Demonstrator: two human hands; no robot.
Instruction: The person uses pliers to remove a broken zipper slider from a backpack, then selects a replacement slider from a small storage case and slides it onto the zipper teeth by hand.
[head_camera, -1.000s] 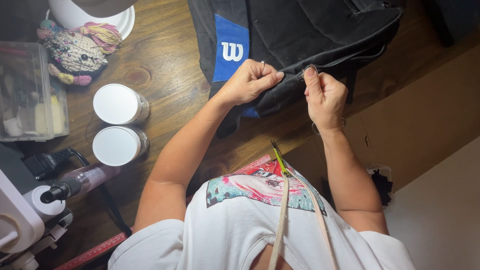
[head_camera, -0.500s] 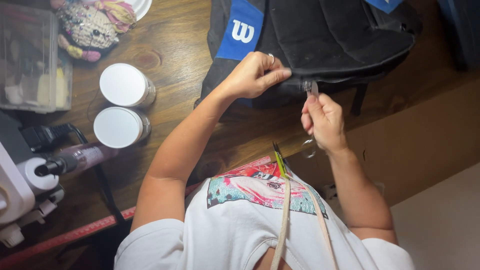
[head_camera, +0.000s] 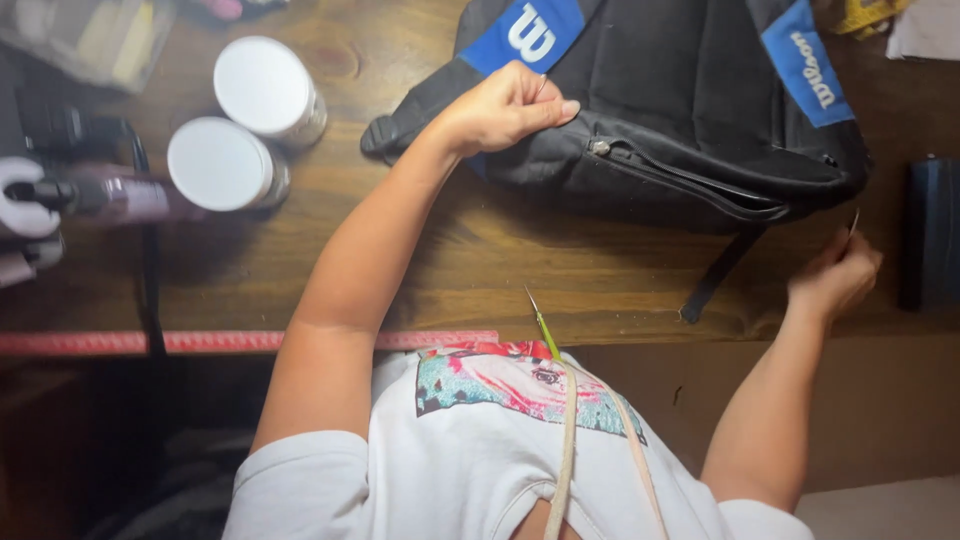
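The left hand (head_camera: 505, 108) pinched the fabric of a black backpack (head_camera: 690, 110) beside its zipper, fingers curled tight. The right hand (head_camera: 835, 280), off to the bag's side at the table edge, pinched a thin needle (head_camera: 853, 222) between its fingertips. The backpack lay flat on a dark wooden table (head_camera: 480, 260); two white-lidded jars (head_camera: 245, 125) stood well apart from it.

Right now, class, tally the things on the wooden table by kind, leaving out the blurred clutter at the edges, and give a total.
Black bag: 1
White-lidded jars: 2
Red tape measure: 1
Total: 4
The left hand grips the bag; the right hand pinches a thin needle.
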